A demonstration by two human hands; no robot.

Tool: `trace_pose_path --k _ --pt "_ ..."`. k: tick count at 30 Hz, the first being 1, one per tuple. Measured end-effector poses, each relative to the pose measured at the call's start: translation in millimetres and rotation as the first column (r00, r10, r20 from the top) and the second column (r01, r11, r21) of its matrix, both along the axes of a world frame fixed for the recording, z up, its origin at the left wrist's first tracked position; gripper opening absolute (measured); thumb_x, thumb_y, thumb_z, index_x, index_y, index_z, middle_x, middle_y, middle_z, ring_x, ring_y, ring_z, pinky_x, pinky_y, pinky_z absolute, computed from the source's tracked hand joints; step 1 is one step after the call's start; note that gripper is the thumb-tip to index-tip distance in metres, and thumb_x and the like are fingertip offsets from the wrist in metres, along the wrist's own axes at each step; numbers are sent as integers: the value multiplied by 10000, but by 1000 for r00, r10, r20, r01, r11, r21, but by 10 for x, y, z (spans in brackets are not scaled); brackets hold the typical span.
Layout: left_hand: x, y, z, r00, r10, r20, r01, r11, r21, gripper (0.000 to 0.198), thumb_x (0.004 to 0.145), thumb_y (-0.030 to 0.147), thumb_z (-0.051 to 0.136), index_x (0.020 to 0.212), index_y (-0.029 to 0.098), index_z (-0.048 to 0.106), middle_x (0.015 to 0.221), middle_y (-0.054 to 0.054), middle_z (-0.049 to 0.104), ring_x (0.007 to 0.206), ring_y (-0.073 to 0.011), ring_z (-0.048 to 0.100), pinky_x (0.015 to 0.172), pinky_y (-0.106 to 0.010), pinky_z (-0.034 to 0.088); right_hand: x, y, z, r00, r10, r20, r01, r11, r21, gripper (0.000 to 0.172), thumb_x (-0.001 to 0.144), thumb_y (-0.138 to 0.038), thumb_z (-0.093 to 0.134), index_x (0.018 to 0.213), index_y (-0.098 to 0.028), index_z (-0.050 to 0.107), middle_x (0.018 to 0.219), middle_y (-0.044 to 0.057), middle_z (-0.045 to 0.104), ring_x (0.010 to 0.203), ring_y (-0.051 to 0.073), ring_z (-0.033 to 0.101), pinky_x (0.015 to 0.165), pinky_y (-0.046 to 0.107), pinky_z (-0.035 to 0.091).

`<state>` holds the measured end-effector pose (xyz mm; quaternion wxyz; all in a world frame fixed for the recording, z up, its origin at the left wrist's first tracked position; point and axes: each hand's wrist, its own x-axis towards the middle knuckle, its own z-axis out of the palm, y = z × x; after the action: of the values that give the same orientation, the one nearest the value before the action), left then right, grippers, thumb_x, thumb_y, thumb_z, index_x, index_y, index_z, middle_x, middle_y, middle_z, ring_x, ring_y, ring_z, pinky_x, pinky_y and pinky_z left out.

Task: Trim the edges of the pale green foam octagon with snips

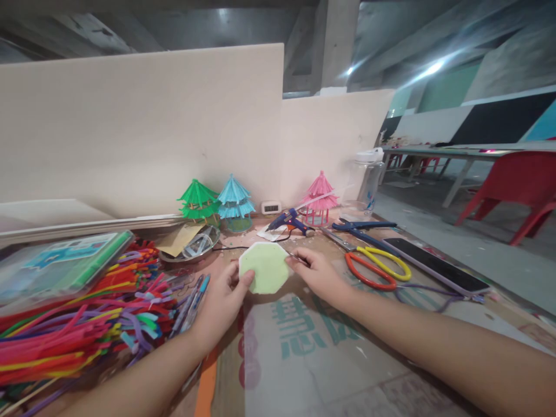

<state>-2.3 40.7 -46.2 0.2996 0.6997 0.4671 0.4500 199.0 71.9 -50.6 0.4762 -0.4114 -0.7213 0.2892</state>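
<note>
A pale green octagonal piece [266,267] with a white edge is held up over the table in the middle of the view. My left hand [226,295] grips its left side, with the thumb on its face. At the right edge, the fingers of my right hand [313,272] are pinched together, touching or nearly touching the piece. Something thin and dark shows at those fingertips, too small to name. Beneath the hands lies a printed plastic sheet [299,370].
Pipe cleaners [65,341] and a plastic case [61,266] lie left. Behind stand green [197,200], blue [235,202] and pink [320,200] pagoda models and a glue gun [289,221]. Scissors [377,269], a phone [434,265] and a bottle [367,179] are right.
</note>
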Motion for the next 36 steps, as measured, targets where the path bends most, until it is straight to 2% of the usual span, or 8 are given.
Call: trace_pose_path --k 5,8,11,15,17,22,28,36 --pt "3 33 -49 999 -20 36 23 996 -88 335 802 445 532 999 174 528 1033 -86 653 908 -212 630 794 -333 494 14 -57 28 999 -30 -26 33 992 119 225 807 -353 428 654 -193 466 584 -30 429 559 122 413 511 226 319" --pt "-2 35 -45 1000 17 -7 -17 1000 -13 372 793 422 555 1071 179 516 1117 -97 614 1025 -229 586 868 -359 463 22 -76 19 1000 -27 9 25 981 191 183 825 -305 428 697 -194 498 616 -14 500 583 135 466 535 231 358" --pt "0 4 -11 996 88 -13 -86 992 93 432 775 383 589 1149 194 487 1166 -91 577 1058 -228 555 860 -343 453 20 -89 2 998 -20 62 3 966 260 149 834 -251 426 753 -196 537 689 12 578 652 155 526 592 248 396" --pt "14 -41 27 993 95 -63 -88 991 99 220 799 363 550 913 176 566 862 -31 616 800 -176 575 702 -278 450 19 -94 -3 996 -30 79 8 965 261 207 869 -272 394 755 -195 549 704 26 597 670 164 552 608 259 418" --pt "13 -36 20 990 121 -65 -114 988 106 188 799 355 545 857 177 554 800 -10 592 748 -160 559 668 -262 437 28 -92 2 998 -36 54 22 971 239 210 875 -299 396 804 -188 559 744 35 613 690 168 567 615 262 433" --pt "-3 10 -22 990 124 -62 -115 984 133 176 806 300 539 942 187 539 915 -29 602 855 -174 578 751 -283 456 61 -97 9 995 -49 86 18 944 329 282 870 -382 439 994 -160 560 903 86 634 788 203 582 686 315 462" --pt "-4 -7 -8 994 78 -71 -69 990 124 201 830 280 497 1009 204 549 1056 -57 617 997 -212 575 851 -334 453 58 -131 30 988 -68 135 1 895 446 286 935 -324 342 983 -193 592 943 77 649 913 202 590 811 338 454" --pt "-1 -18 19 991 90 -102 -76 989 130 170 823 287 487 959 201 540 995 -53 612 956 -217 575 851 -348 449 45 -135 20 974 -54 220 -57 881 469 283 914 -320 401 1082 -178 580 999 100 655 904 217 601 789 356 468"
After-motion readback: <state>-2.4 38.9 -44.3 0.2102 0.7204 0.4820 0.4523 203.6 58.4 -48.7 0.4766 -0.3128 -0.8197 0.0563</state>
